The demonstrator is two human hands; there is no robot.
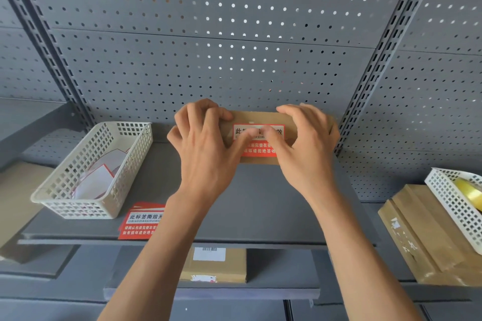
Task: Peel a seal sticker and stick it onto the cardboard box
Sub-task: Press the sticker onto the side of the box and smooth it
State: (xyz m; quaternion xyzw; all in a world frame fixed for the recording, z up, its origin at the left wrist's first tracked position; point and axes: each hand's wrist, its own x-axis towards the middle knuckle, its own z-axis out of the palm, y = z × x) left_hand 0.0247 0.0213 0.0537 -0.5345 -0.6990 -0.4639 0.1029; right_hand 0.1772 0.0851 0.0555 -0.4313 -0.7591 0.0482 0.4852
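Note:
A brown cardboard box point(257, 117) sits at the back of the grey shelf point(260, 203), against the pegboard. A red and white seal sticker point(271, 150) lies over its top and front face. My left hand point(206, 148) grips the box's left end, its fingers curled over the top edge, and its thumb presses on the sticker. My right hand point(305, 143) grips the right end the same way, and its thumb also presses on the sticker. The thumbs meet near the sticker's middle and hide part of its print.
A white basket point(130, 164) holding peeled backing papers stands at the left. A stack of red seal stickers point(142, 220) lies by the shelf's front edge. At the right are flat cardboard boxes point(417, 237) under a white basket point(453, 203) with yellow tape. Another box point(216, 266) lies on a lower shelf.

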